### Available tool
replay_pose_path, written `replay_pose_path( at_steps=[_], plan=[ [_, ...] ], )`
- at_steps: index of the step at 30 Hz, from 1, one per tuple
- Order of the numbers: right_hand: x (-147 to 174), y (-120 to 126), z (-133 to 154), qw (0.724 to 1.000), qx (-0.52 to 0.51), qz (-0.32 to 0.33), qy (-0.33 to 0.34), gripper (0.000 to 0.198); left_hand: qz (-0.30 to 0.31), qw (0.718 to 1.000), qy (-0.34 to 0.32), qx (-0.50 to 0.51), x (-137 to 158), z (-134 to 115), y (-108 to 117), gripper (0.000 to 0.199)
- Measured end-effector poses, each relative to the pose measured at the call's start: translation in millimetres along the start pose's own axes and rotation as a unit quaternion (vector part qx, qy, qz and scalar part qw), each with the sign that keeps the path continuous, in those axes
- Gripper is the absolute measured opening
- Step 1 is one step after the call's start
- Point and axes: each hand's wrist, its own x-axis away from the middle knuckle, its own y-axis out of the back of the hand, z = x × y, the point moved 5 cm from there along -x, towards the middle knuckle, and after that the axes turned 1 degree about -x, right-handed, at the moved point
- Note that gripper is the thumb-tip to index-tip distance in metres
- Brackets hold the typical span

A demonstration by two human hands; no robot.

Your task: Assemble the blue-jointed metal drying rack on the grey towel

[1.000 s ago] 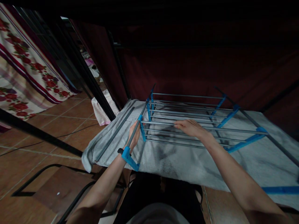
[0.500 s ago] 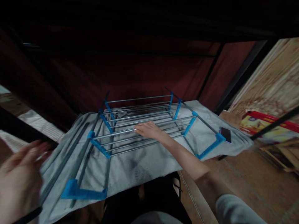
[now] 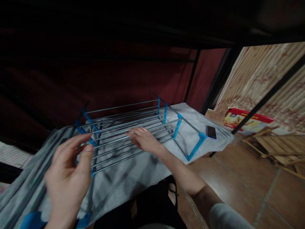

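Note:
A folding clothes drying rack (image 3: pixel 128 128) with thin metal rods and blue plastic joints lies on a grey cloth (image 3: pixel 133 178) over a low surface. Near the rack's middle, my right hand (image 3: pixel 143 138) is closed round a front rod, its thumb on the near side. My left hand (image 3: pixel 71 168) is raised at the rack's left end, empty, with thumb and fingers apart. Its fingertips are close to a blue joint; whether they touch it I cannot tell. Part of the rack's left side is hidden behind this hand.
A phone (image 3: pixel 211 132) lies on the cloth at the right. Dark metal posts (image 3: pixel 193 76) and a dark red panel (image 3: pixel 114 82) enclose the back. On the tiled floor at right are a red-and-yellow box (image 3: pixel 247 121) and a folded wooden item (image 3: pixel 278 146).
My left hand has come in from the far left to the rack's left end. My right hand stays on the rods. The view has turned to the right.

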Motion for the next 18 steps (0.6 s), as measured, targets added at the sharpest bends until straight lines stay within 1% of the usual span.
replay_pose_path(
  at_steps=[2,4,6,8,10,12,14,16,18],
  plan=[
    [24.9,27.0,-12.9,0.999,0.014,-0.035,-0.038,0.038,0.022,0.998,-0.044,0.037,0.1,-17.2,-47.0,0.032],
    [52.0,63.8,-35.8,0.992,0.025,-0.079,-0.092,0.037,0.081,0.99,-0.08,0.084,-2.9,-28.6,-96.1,0.03],
    [78.2,106.5,-68.3,0.979,0.028,-0.128,-0.154,0.037,0.143,0.976,-0.117,0.118,-6.3,-38.7,-144.6,0.03],
    [100.8,146.1,-107.1,0.96,0.033,-0.167,-0.221,0.038,0.2,0.96,-0.148,0.129,-8.2,-50.5,-192.7,0.031],
    [119.1,172.3,-147.5,0.939,0.037,-0.17,-0.297,0.039,0.248,0.947,-0.17,0.11,-8.1,-64.9,-239.4,0.032],
    [132.5,179.9,-183.4,0.92,0.017,-0.131,-0.368,0.041,0.292,0.937,-0.18,0.067,-6.4,-80.2,-282.4,0.032],
    [140.6,171.9,-209.2,0.908,-0.036,-0.068,-0.412,0.041,0.333,0.923,-0.193,0.014,-3.1,-95.4,-318.1,0.031],
    [143.3,156.4,-223.7,0.898,-0.114,-0.01,-0.425,0.04,0.363,0.907,-0.209,-0.034,0.4,-108.1,-344.7,0.031],
    [142.1,141.8,-230.2,0.889,-0.18,0.026,-0.42,0.036,0.39,0.893,-0.215,-0.068,2.5,-115.5,-364.0,0.031]
  ],
)
